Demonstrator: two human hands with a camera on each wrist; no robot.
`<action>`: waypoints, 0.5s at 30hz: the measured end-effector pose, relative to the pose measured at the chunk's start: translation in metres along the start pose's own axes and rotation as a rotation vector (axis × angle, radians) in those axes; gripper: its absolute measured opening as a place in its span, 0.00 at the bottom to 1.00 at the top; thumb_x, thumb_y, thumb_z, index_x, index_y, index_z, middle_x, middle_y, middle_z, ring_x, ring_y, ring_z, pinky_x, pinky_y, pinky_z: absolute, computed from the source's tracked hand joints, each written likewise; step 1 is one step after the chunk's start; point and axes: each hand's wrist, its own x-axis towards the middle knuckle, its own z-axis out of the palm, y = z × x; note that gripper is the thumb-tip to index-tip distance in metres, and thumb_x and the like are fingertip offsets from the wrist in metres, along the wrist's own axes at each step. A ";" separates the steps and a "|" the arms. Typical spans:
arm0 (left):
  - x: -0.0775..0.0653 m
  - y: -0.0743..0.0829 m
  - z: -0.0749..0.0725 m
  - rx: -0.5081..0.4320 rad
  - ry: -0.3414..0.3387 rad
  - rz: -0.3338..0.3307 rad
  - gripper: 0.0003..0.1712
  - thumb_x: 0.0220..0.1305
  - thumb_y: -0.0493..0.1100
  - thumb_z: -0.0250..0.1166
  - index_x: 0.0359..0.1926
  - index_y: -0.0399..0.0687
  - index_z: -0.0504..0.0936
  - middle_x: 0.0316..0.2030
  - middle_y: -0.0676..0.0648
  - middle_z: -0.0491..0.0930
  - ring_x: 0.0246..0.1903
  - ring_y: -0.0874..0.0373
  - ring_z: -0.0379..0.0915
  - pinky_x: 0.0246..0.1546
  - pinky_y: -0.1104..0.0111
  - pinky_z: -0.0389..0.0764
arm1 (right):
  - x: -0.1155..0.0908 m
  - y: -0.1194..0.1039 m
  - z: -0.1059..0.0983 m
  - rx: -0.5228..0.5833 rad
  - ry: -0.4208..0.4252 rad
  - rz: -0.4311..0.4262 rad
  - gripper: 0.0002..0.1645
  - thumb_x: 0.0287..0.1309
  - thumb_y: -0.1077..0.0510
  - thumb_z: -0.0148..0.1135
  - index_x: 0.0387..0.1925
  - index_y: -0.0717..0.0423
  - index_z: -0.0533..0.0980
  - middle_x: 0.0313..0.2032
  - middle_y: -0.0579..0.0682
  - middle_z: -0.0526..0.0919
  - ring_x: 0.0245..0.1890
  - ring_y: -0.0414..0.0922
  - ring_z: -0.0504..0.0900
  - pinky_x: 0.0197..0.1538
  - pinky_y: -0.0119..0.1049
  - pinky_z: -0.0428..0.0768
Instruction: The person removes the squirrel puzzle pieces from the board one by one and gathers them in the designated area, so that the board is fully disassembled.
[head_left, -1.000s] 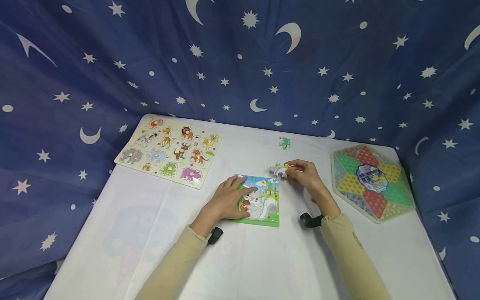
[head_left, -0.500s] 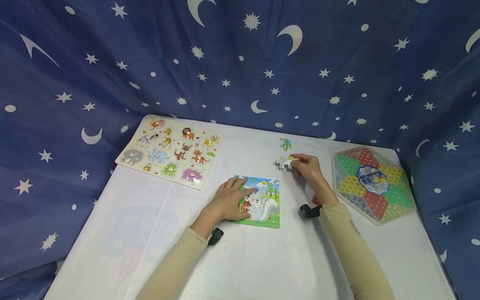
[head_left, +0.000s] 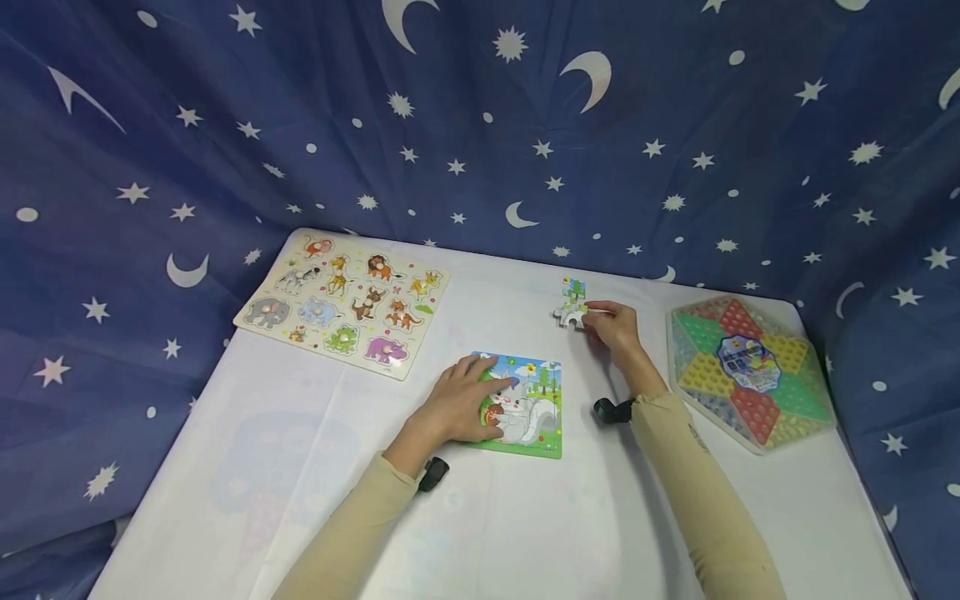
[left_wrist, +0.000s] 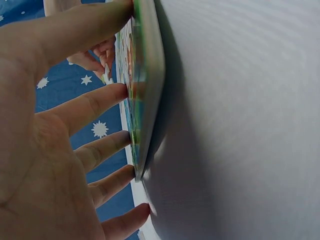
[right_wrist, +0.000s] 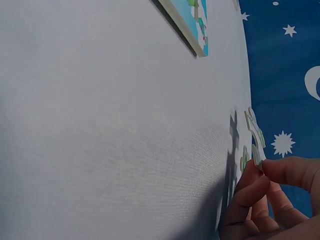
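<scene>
My left hand [head_left: 457, 408] rests with spread fingers on a squirrel jigsaw puzzle [head_left: 538, 417]. In the left wrist view its fingertips [left_wrist: 120, 91] touch the picture side near the board's edge. Farther back, my right hand [head_left: 617, 329] pinches a grey-white jigsaw piece [head_left: 568, 317] between thumb and fingers. The right wrist view shows this piece [right_wrist: 255, 137] raised off the cloth, its shadow beside it. Just behind it lies a jigsaw piece with a green tree [head_left: 574, 288]; whether the two touch, I cannot tell.
An animal peg puzzle board [head_left: 345, 304] lies at the back left of the white-covered table [head_left: 495, 533]. At the right is a hexagonal clear box [head_left: 750, 371] with coloured triangles. A blue star-and-moon curtain [head_left: 450, 108] hangs behind the table.
My right hand has carried the grey-white jigsaw piece away from the squirrel puzzle, back toward the tree piece. The left hand has stayed on the squirrel puzzle.
</scene>
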 end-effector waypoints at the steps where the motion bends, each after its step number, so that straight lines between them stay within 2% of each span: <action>1: 0.000 0.000 0.000 0.002 0.000 -0.001 0.44 0.50 0.60 0.75 0.68 0.59 0.73 0.74 0.44 0.56 0.73 0.43 0.46 0.67 0.45 0.57 | 0.001 0.000 0.000 0.006 0.002 0.003 0.21 0.60 0.63 0.63 0.56 0.59 0.79 0.29 0.45 0.82 0.28 0.39 0.79 0.30 0.30 0.77; 8: 0.000 0.000 0.000 0.004 0.004 -0.002 0.44 0.49 0.60 0.75 0.68 0.59 0.73 0.74 0.44 0.56 0.73 0.43 0.46 0.67 0.45 0.57 | 0.006 -0.003 0.000 0.012 0.004 0.030 0.21 0.60 0.63 0.63 0.55 0.59 0.79 0.28 0.44 0.81 0.27 0.39 0.79 0.29 0.30 0.77; 15: -0.001 0.001 -0.001 0.002 0.002 -0.006 0.44 0.49 0.60 0.75 0.68 0.60 0.73 0.74 0.44 0.56 0.73 0.43 0.46 0.67 0.45 0.57 | 0.011 -0.005 0.004 -0.010 -0.003 0.054 0.22 0.59 0.62 0.63 0.56 0.58 0.79 0.33 0.48 0.81 0.30 0.39 0.79 0.30 0.30 0.78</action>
